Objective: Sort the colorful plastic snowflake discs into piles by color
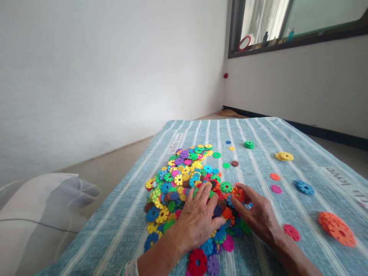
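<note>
A large heap of notched plastic discs (178, 179) in many colours lies on the striped blue tablecloth (126, 207). My left hand (198, 214) rests palm down on the heap, fingers stretched out and somewhat apart, its fingertips among the discs. At the heap's right edge, my right hand (255, 211) pinches an orange notched disc (238, 194) between thumb and fingers. Just left of that disc, a green disc (226, 187) lies on the heap. Nearest to me are a red disc (197, 262) and a purple one (213, 265).
To the right lie small same-colour stacks: orange (337, 229), blue (304, 187), yellow (284, 156) and green (249, 144). Single discs, such as a pink one (276, 189), are scattered between. A sheer grey cloth (48, 214) sits left of the table, and white walls stand beyond.
</note>
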Motion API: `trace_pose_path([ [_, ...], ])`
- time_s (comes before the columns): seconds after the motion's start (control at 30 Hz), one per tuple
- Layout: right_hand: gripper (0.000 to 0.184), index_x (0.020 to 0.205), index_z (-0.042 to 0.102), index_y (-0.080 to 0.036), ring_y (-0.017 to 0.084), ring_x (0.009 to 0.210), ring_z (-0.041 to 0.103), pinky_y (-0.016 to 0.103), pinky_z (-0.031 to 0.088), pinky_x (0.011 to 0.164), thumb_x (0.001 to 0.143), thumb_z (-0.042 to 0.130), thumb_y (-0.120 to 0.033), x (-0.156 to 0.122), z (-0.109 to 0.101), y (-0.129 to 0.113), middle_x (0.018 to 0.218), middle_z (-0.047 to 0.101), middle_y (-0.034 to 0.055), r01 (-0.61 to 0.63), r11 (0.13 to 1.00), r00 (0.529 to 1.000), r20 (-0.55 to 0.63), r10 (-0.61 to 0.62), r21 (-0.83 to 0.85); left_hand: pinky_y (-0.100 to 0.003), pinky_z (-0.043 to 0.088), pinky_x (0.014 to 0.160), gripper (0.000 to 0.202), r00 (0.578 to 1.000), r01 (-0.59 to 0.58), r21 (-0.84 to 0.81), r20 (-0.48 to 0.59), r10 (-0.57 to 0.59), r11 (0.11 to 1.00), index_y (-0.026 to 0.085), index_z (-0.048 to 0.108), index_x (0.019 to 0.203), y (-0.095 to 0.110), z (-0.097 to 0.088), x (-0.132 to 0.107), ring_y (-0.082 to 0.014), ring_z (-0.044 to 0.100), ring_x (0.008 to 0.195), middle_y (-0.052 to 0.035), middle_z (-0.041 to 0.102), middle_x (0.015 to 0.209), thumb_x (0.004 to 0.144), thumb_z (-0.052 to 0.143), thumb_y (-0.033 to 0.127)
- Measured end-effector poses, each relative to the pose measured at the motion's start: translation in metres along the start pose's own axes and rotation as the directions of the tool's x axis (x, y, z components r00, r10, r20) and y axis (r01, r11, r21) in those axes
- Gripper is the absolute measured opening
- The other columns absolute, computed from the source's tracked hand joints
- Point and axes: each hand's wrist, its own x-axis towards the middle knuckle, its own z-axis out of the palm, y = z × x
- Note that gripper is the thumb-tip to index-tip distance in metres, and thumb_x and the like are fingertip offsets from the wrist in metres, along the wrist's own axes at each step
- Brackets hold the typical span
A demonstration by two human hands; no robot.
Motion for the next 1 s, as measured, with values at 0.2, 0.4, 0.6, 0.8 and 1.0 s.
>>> trace_pose_path([
  [0.2,0.038,0.107,0.064,-0.017,0.020,0.066,0.066,0.033,0.056,0.066,0.083,0.055,-0.044,0.000,0.000,-0.002,0.086,0.072,0.0091,-0.009,1.000,1.000,-0.011,0.009,0.003,-0.056,0.026,0.115,0.055,0.976,-0.217,-0.128,-0.018,0.217,0.968,0.017,0.051,0.129,0.014,0.007,-0.008,-0.0318,0.029,0.141,-0.0168,0.035,0.151,0.085,0.061,0.048],
  [0.4,0.036,0.107,0.064,-0.016,0.020,0.070,0.067,0.033,0.056,0.068,0.084,0.055,-0.043,0.000,-0.001,-0.001,0.089,0.072,0.0099,-0.010,1.000,1.000,0.008,0.010,0.002,-0.047,0.036,0.112,0.043,0.951,-0.310,-0.163,-0.074,0.301,0.937,0.017,0.056,0.121,0.014,0.004,-0.011,-0.0299,0.040,0.135,-0.0150,0.045,0.144,0.085,0.064,0.038],
  [0.6,0.036,0.106,0.064,-0.015,0.021,0.072,0.067,0.035,0.056,0.069,0.084,0.055,-0.041,0.003,-0.003,-0.001,0.091,0.071,0.0111,0.002,1.000,1.000,0.020,-0.002,0.012,-0.054,0.030,0.112,0.044,0.977,-0.198,-0.068,-0.095,0.191,0.978,0.019,0.055,0.125,-0.009,0.003,0.008,-0.0299,0.044,0.132,-0.0138,0.051,0.139,0.088,0.059,0.042],
  [0.8,0.034,0.105,0.063,-0.016,0.020,0.072,0.066,0.035,0.055,0.071,0.083,0.055,-0.040,0.004,-0.005,-0.002,0.091,0.071,0.0094,-0.047,0.999,0.998,0.031,0.047,0.011,-0.051,0.036,0.102,0.028,0.990,-0.044,-0.006,-0.137,0.042,0.999,0.021,0.059,0.110,-0.027,-0.006,0.019,-0.0279,0.055,0.118,-0.0092,0.062,0.122,0.090,0.057,0.039],
  [1.0,0.032,0.106,0.063,-0.016,0.020,0.073,0.066,0.033,0.054,0.070,0.083,0.055,-0.038,0.005,-0.003,-0.002,0.092,0.071,0.0091,-0.025,1.000,0.999,0.043,0.024,0.012,-0.036,0.044,0.084,0.016,0.987,-0.008,0.099,-0.159,0.024,0.995,0.018,0.059,0.085,-0.035,-0.013,0.038,-0.0216,0.060,0.091,-0.0052,0.063,0.090,0.092,0.046,0.019],
])
